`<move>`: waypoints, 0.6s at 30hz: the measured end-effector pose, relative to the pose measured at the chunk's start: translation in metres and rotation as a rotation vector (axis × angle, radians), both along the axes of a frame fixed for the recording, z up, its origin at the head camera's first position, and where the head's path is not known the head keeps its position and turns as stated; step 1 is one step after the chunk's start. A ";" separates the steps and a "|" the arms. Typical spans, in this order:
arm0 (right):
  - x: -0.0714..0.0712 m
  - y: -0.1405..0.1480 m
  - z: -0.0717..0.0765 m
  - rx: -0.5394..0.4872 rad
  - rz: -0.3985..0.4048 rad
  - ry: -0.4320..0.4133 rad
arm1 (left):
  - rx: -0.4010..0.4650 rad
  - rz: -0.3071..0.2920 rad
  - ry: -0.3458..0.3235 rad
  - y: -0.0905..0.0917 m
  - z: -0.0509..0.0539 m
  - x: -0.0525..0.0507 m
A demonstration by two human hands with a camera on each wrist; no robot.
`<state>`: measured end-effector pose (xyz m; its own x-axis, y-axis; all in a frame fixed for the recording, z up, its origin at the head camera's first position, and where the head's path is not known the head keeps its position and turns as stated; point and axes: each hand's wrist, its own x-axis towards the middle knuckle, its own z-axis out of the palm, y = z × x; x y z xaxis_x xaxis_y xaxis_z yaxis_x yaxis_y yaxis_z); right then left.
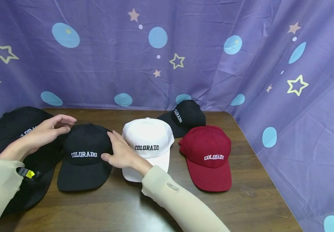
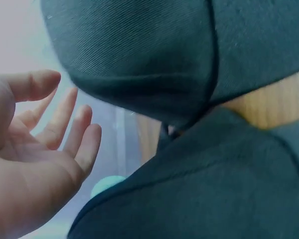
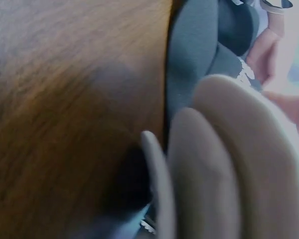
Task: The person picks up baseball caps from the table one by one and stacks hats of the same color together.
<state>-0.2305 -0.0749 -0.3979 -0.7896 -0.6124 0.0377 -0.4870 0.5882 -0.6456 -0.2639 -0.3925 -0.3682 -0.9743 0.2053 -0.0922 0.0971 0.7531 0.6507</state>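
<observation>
The front black cap [image 1: 80, 138] sits upright on the desk [image 1: 242, 209] between the two hands, brim toward the person. The right hand [image 1: 122, 153] touches the crown's right side, thumb and fingers apart and fairly straight, with no grip round it. The left hand [image 1: 43, 133] lies just off the upper left of the crown, fingers loosely bent and holding nothing; whether a fingertip grazes the fabric, I cannot tell. Squaring the cap seems best done with light, even pressure from both sides, low on the crown, so the soft panels don't dent; the right forearm needs care beside the white cap [image 1: 146, 132]. The crown is twill-like, rounded and seamed, with a curved brim and raised-looking white lettering [image 1: 84, 154]. The red cap [image 1: 206, 145] and rear black cap [image 1: 190, 114] share that shape. Black caps at the left [image 1: 19, 124] crowd together. Behind hangs a creased purple curtain [image 1: 97, 71].
</observation>
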 end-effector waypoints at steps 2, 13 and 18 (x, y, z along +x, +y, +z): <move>0.002 0.004 0.004 -0.020 0.022 0.004 | -0.020 0.010 0.016 -0.003 0.003 0.004; 0.015 0.041 0.032 -0.176 0.131 0.074 | -0.176 0.085 0.178 -0.030 0.021 0.032; 0.020 0.057 0.042 -0.195 0.151 0.091 | -0.210 0.099 0.301 -0.057 0.013 0.040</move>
<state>-0.2104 -0.0175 -0.3557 -0.6779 -0.6971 0.2334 -0.6213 0.3736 -0.6888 -0.2241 -0.4496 -0.3554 -0.9785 0.1160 0.1707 0.1805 0.8822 0.4349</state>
